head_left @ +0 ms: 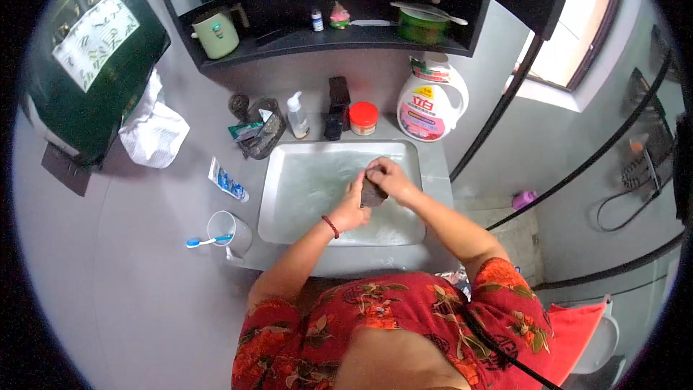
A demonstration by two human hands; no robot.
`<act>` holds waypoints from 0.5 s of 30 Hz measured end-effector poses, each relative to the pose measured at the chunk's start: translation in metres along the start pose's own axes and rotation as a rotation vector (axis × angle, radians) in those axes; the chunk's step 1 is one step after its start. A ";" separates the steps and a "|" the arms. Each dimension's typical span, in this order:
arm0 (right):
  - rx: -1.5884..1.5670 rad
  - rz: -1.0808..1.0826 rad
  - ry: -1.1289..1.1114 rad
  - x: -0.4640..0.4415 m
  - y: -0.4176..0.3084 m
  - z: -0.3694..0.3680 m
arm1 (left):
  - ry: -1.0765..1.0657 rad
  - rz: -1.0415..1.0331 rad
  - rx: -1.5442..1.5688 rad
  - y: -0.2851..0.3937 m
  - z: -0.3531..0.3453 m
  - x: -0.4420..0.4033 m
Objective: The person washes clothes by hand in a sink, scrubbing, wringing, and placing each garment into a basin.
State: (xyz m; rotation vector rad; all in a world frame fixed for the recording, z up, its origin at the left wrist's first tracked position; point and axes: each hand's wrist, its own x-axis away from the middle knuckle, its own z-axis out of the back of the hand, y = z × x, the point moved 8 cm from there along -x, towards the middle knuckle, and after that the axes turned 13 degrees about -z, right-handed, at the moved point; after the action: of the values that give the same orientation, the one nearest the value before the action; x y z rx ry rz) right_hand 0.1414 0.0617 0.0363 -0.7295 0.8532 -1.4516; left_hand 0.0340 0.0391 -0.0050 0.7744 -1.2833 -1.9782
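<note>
Over a white sink (268, 209) filled with cloudy water, both hands grip a small dark brown piece (373, 193) that looks like folded cloth; its exact kind does not show. My left hand (351, 207), with a dark red bead bracelet at the wrist, is closed around its left side. From the upper right, my right hand (390, 179) pinches its top edge, fingers bent. The hands hide part of the piece.
Behind the sink stand a pump bottle (297, 117), a red-lidded jar (363, 118) and a large detergent jug (432, 105). Left lie a toothpaste tube (229, 182) and a cup (237, 235) with a toothbrush. A black shelf (310, 43) hangs above.
</note>
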 end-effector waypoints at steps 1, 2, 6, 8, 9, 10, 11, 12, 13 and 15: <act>-0.442 -0.261 -0.125 -0.005 0.017 -0.002 | 0.030 -0.105 -0.009 0.007 0.004 0.001; -0.883 -0.527 -0.251 -0.003 0.030 -0.011 | 0.040 -0.104 -0.010 0.011 0.008 0.002; -1.283 -0.636 -0.173 -0.010 0.040 -0.005 | 0.104 -0.032 0.463 0.028 0.015 0.006; -1.196 -0.551 -0.138 -0.011 0.040 -0.005 | 0.161 0.003 0.602 0.031 0.021 0.006; -0.993 -0.511 -0.129 -0.012 0.041 -0.005 | 0.218 -0.013 0.656 0.033 0.030 0.007; -0.791 -0.470 -0.119 -0.013 0.043 -0.005 | 0.275 -0.028 0.711 0.034 0.038 0.008; -0.749 -0.483 -0.189 -0.011 0.040 -0.010 | 0.318 -0.067 0.739 0.039 0.047 0.007; -0.750 -0.478 -0.184 -0.011 0.039 -0.006 | 0.314 -0.072 0.738 0.043 0.052 0.007; -0.572 -0.513 -0.259 -0.007 0.040 -0.007 | 0.345 -0.128 0.839 0.051 0.059 0.006; -0.380 -0.524 -0.340 -0.001 0.030 -0.007 | 0.360 -0.208 0.976 0.070 0.070 0.006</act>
State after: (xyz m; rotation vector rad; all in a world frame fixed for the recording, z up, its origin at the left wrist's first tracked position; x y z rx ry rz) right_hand 0.1521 0.0633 0.0070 -1.5284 0.7048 -1.5646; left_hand -0.0085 0.0509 0.0839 1.6747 -1.9752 -1.1607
